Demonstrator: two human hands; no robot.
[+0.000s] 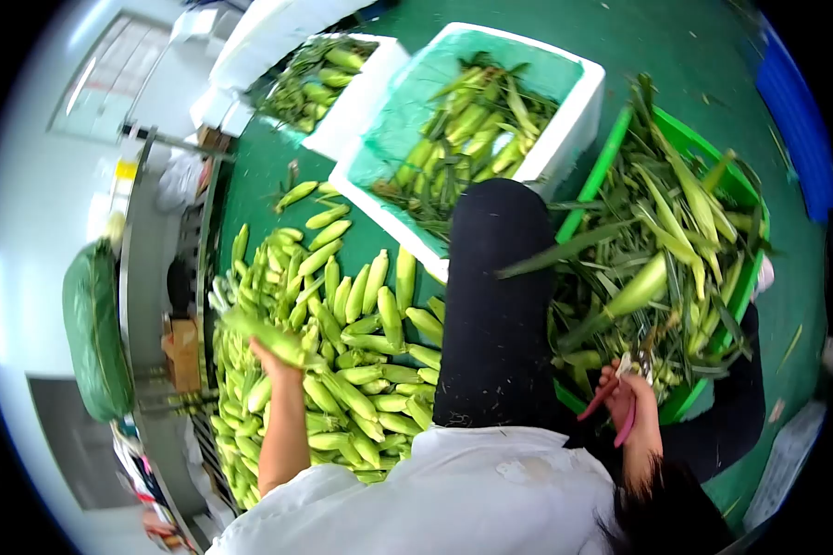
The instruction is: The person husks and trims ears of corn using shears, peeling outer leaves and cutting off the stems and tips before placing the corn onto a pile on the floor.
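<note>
My left hand (274,357) is closed round the lower end of an ear of corn (267,337), held over a big heap of corn ears (352,402) on the floor. The held ear is blurred and still in its green husk. On the other side, my right hand (640,400) grips pruning shears (626,421) by their pink-red handles, with the metal blades pointing away from me. The shears are at the near edge of a green crate (752,294) full of husk leaves and stalk trimmings (652,245).
Ahead stands a white foam box (565,153) lined with green plastic, with unhusked corn (477,125) inside. Behind it, another foam box (379,65) holds more corn. Shelving (171,268) lines the left wall, with a stuffed green sack (97,328). A blue object (799,125) lies far right.
</note>
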